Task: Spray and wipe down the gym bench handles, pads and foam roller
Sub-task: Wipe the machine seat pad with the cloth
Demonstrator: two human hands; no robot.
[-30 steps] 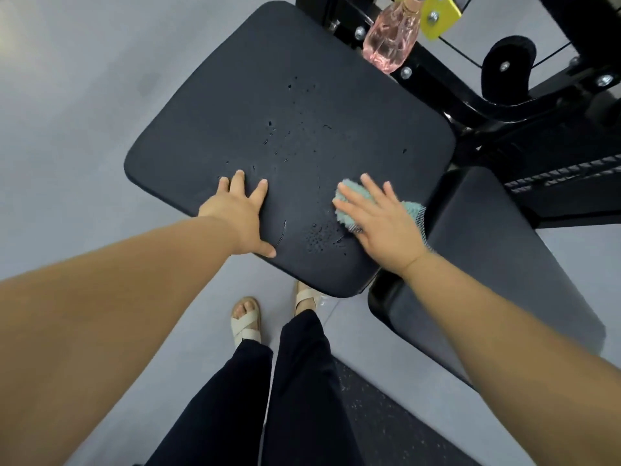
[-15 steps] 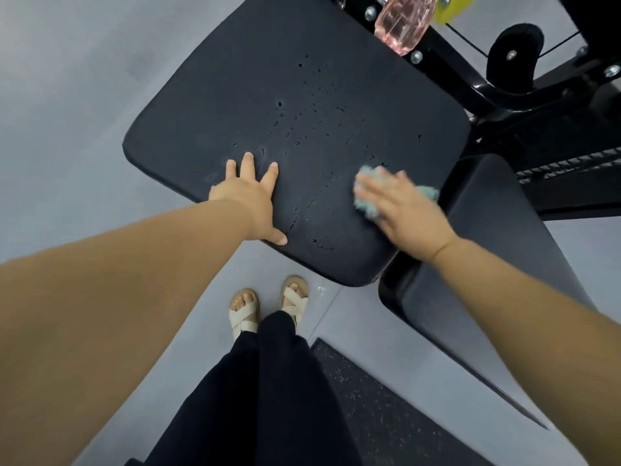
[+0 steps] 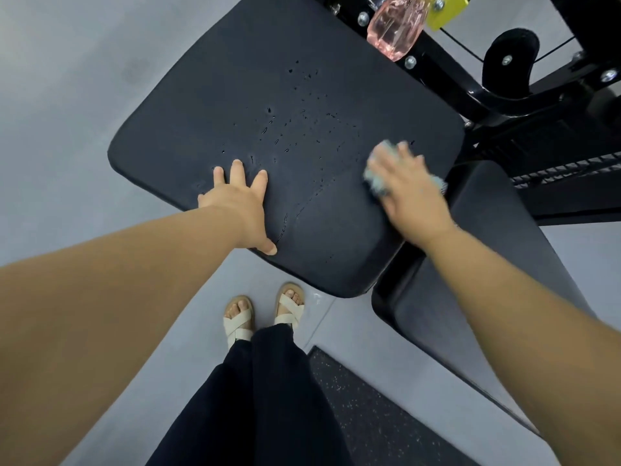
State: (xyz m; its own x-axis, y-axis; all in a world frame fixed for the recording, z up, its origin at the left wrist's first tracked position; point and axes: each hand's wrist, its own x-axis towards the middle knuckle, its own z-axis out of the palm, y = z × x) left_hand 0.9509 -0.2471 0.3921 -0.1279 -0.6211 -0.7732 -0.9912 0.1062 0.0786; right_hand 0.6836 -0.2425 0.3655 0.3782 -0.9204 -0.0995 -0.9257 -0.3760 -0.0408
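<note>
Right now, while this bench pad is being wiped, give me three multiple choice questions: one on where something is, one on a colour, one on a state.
1. Where is the pink spray bottle relative to the pad?
A) lying on its middle
B) past its far edge, by the black frame
C) underneath it

2. What colour is the cloth under the right hand?
A) red
B) light teal
C) white

3. How is the pad's middle?
A) dotted with droplets
B) dry all over
C) covered in thick foam

Answers: 1 B, the bottle shows at the top, beside the frame's bolts. 2 B, teal fabric shows at the edges of the hand. 3 A, wet spots and streaks glint across the centre.
</note>
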